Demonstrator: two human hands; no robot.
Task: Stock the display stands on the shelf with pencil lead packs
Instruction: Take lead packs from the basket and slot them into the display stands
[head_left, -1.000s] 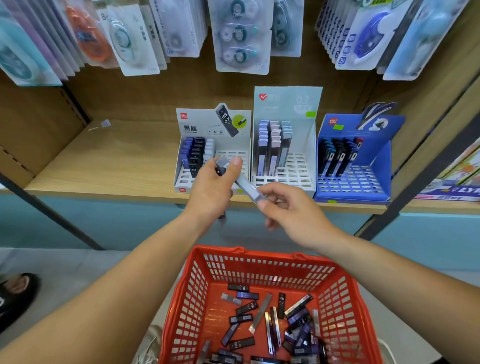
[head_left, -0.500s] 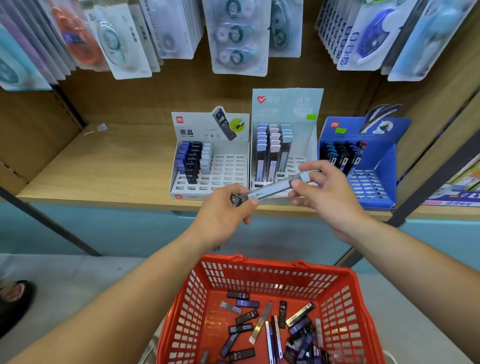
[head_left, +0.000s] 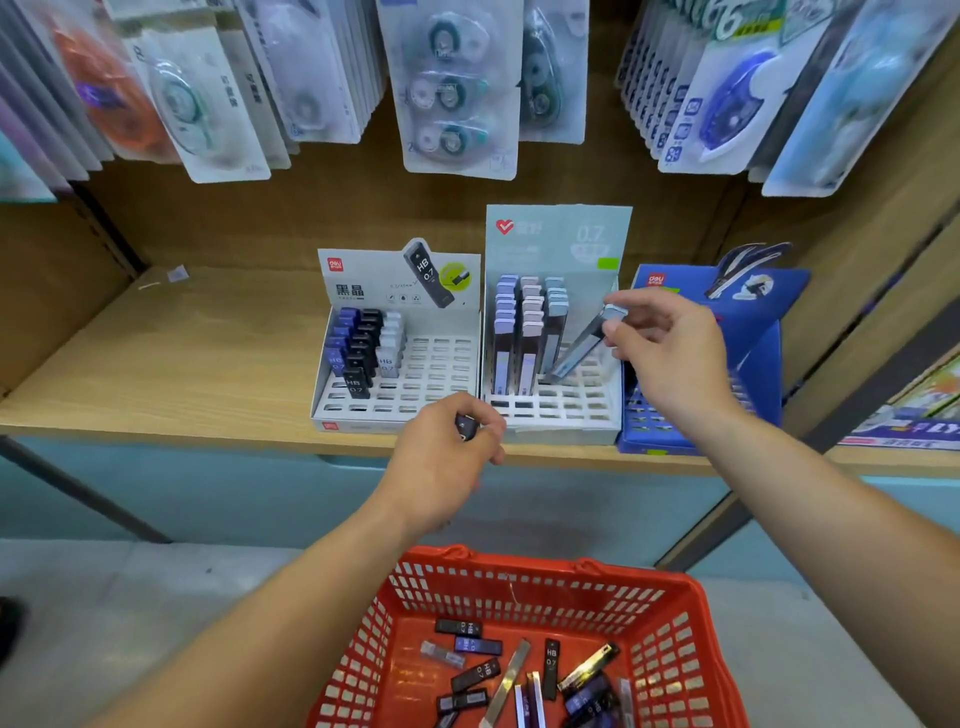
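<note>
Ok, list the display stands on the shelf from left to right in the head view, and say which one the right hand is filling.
White HB stand → pale middle stand → blue stand. The right hand is slotting a long lead pack into the pale middle stand.

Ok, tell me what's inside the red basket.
Loose pencil lead packs, black, blue and silvery, lie on the floor of the red basket. Its near end is cut off by the frame.

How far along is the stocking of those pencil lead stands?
Partly done. The left stand and middle stand each hold a few rows, with many empty slots. In hand: the right hand is lowering a long grey pack into the middle stand; the left hand holds a small black pack. Left: many packs in the red basket.
</note>
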